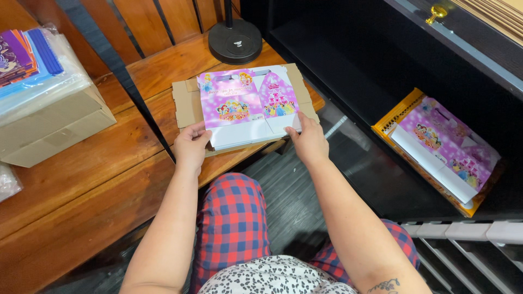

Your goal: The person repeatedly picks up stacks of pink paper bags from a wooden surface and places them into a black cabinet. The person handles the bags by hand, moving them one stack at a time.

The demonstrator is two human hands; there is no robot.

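From the head camera I look down on a flat, unfolded pink printed carton (248,106), and I place everything else from it. It lies on a sheet of brown cardboard (184,103) that shows past its far and left edges, and both rest on the wooden desk (81,179), close to the near edge.

My left hand (192,146) is at the carton's near left corner, fingers (202,132) curled over the edge and pinching it. My right hand (309,140) is at the near right corner, fingers (301,121) laid flat on top and the thumb tucked under the edge, so it too is gripping the carton.

Beyond the carton's far edge stands a round black lamp base (235,41). Well to the carton's left sits a cardboard box (54,128) with a clear plastic bag of coloured sheets (27,57) on top of it. To the right of the carton, lower down on a dark shelf (348,81), a yellow tray (389,120) holds a stack of more pink cartons (447,149). Nearer to me than the carton are my red and blue checked trousers (234,218).
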